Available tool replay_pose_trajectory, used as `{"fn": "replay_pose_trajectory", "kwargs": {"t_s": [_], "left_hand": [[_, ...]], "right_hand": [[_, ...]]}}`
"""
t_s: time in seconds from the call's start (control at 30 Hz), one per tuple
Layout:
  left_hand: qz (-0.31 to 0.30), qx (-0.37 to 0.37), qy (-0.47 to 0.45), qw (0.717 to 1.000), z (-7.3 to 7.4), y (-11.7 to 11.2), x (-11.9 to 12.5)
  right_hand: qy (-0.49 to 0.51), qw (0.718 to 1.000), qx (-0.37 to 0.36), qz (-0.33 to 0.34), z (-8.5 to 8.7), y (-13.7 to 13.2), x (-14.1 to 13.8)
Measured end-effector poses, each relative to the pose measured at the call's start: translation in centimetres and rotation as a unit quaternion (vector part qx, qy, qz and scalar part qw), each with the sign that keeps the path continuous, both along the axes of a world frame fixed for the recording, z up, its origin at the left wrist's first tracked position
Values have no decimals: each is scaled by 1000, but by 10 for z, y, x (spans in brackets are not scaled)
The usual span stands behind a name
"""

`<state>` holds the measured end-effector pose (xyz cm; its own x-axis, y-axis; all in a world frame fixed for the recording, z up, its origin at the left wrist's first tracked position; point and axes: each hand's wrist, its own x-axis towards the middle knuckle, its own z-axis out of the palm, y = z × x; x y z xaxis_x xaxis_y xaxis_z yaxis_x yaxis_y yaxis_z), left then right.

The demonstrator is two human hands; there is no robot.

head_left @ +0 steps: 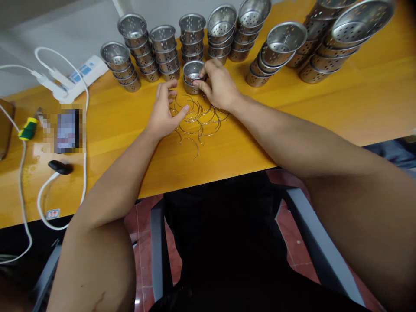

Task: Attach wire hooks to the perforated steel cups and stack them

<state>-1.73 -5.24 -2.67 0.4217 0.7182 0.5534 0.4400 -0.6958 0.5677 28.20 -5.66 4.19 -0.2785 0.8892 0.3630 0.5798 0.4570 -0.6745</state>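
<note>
My right hand (218,83) grips the rim of a perforated metal cup (192,69), thumb on the near side and fingers at the far right. That cup sits in or on another one, low on the yellow table. To its left, my left hand (165,108) is held with fingers apart and nothing in it, just beside the cups. Between and below both hands lies a loose heap of thin curved wire pieces (199,125), some partly hidden under the hands.
Stacks of perforated metal cups line the back, such as a left stack (115,54) and a large right stack (344,52). At the left are a white power strip (86,80) with cables, a phone (67,130), a green-yellow tool handle (28,128) and a black plug-like object (60,167).
</note>
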Motion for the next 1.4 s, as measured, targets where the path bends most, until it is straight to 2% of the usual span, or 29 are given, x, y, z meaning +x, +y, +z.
{"fn": "replay_pose_trajectory", "kwargs": {"t_s": [0.1,0.27,0.4,0.6,0.77,0.97,1.1,1.2,1.4], "left_hand": [[2,8,2,1000,3,-2,1],[6,-15,1,1000,14,-12,6],[5,-25,3,1000,22,-18,9],[-8,-25,11,1000,23,-19,6],[-35,-29,34,998,28,-24,12],[20,-23,-30,999,28,-19,13],[39,-28,-29,998,26,-11,8],[34,-42,-68,996,25,-5,10],[1,-59,-67,996,17,6,1]], "right_hand": [[4,1000,19,-17,-11,8,-4],[76,994,65,-51,-27,29,-8],[84,994,62,-38,-27,34,-7],[64,996,52,-31,-26,28,-2],[29,997,65,-5,-21,23,-3],[48,993,85,73,-2,-11,-18],[47,986,95,126,8,-33,-26],[31,991,70,108,9,-35,-27],[123,983,65,124,8,-27,-26]]}}
